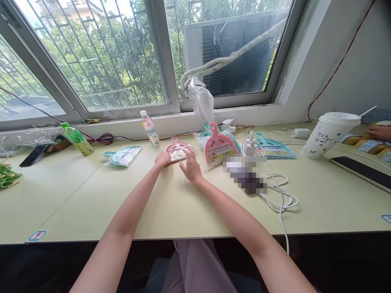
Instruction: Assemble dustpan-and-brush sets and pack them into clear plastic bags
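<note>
two hands at a pink dustpan (176, 151), bagged in clear wrap (183, 147), on the table (122, 203)
head view: left hand (162, 159) curls at its left edge, grip unclear; right hand (192, 167) lies loosely spread on its right; light, even pressure should spare the wrap; the lidded cup (330, 134) hides its contents

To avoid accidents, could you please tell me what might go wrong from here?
The white-capped bottle stands just beyond the left hand, so a forward push might tip it. The white cable hangs over the table's front edge near the right forearm, which could snag it. The large pink dustpan beside the right hand could get bumped.
</note>
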Action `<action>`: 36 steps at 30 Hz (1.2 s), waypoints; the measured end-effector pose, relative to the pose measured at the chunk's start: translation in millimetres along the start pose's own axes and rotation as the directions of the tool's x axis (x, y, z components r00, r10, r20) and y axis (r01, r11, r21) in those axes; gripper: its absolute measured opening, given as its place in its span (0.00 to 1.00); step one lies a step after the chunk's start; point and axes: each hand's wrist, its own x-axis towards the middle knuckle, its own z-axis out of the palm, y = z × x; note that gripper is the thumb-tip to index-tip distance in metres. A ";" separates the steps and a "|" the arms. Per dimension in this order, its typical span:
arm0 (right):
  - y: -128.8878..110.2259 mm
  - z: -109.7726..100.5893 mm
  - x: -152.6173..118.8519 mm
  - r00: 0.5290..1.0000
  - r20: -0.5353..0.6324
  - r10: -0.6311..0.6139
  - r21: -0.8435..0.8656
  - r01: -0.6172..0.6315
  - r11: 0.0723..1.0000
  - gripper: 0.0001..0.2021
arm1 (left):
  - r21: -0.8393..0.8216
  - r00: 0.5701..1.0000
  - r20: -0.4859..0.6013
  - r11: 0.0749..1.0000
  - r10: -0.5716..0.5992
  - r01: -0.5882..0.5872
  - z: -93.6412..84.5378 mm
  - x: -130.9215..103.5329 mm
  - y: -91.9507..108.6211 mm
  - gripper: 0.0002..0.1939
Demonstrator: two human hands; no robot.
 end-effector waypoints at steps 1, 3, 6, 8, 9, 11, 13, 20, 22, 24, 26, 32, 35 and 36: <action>-1.2 -0.2 -0.1 1.000 0.015 -0.011 -0.018 0.012 1.000 0.28 | -0.043 0.999 0.042 0.999 0.011 -0.009 3.2 1.7 8.9 0.20; -2.8 0.0 -0.1 0.999 0.044 -0.029 -0.048 0.031 0.998 0.27 | -0.066 0.999 0.001 0.997 0.042 -0.042 10.9 4.1 23.3 0.21; -3.7 0.1 0.1 0.996 0.075 -0.057 -0.065 0.062 0.996 0.27 | -0.024 0.983 -0.173 0.997 0.065 -0.071 22.6 7.7 33.9 0.22; -3.3 -0.2 0.4 0.994 0.084 -0.064 -0.064 0.070 0.995 0.27 | -0.008 0.965 -0.248 0.996 0.085 -0.090 28.6 9.7 33.7 0.24; -2.8 -0.4 0.5 0.994 0.087 -0.065 -0.062 0.070 0.996 0.26 | -0.003 0.955 -0.278 0.994 0.105 -0.110 30.7 10.0 31.9 0.25; -1.8 -0.7 0.6 0.994 0.091 -0.058 -0.055 0.063 0.996 0.26 | 0.016 0.916 -0.366 0.985 0.165 -0.171 31.9 8.8 25.6 0.28; -1.3 -0.8 0.5 0.994 0.099 -0.049 -0.049 0.054 0.997 0.26 | 0.046 0.842 -0.482 0.966 0.244 -0.254 27.9 5.4 16.0 0.29; -6.0 -0.3 -3.1 0.974 0.189 -0.127 -0.057 0.140 0.988 0.23 | 0.184 0.758 -0.621 0.977 0.201 -0.109 -24.4 6.3 -63.6 0.26; -6.9 0.9 -4.5 0.958 0.236 -0.164 -0.080 0.188 0.979 0.23 | 0.213 0.848 -0.513 0.977 0.135 -0.026 -40.0 11.8 -96.1 0.27; -6.6 2.7 -5.6 0.935 0.295 -0.198 -0.106 0.238 0.966 0.22 | 0.189 0.919 -0.388 0.982 0.072 0.003 -52.3 15.4 -123.5 0.25; -5.6 4.5 -6.4 0.911 0.349 -0.220 -0.122 0.277 0.953 0.20 | 0.194 0.932 -0.351 0.981 0.093 -0.024 -61.0 14.0 -142.2 0.23; -5.5 6.1 -10.3 0.887 0.374 -0.269 -0.106 0.330 0.938 0.14 | 0.127 0.934 -0.242 0.963 0.262 -0.238 -71.4 -33.6 -168.8 0.19; -6.4 5.8 -12.0 0.884 0.376 -0.277 -0.090 0.333 0.939 0.14 | -0.090 0.921 -0.155 0.924 0.357 -0.373 -76.6 -76.4 -182.2 0.18; -6.5 5.4 -12.2 0.888 0.374 -0.267 -0.083 0.318 0.944 0.14 | -0.174 0.927 -0.103 0.911 0.361 -0.374 -79.6 -90.6 -186.6 0.18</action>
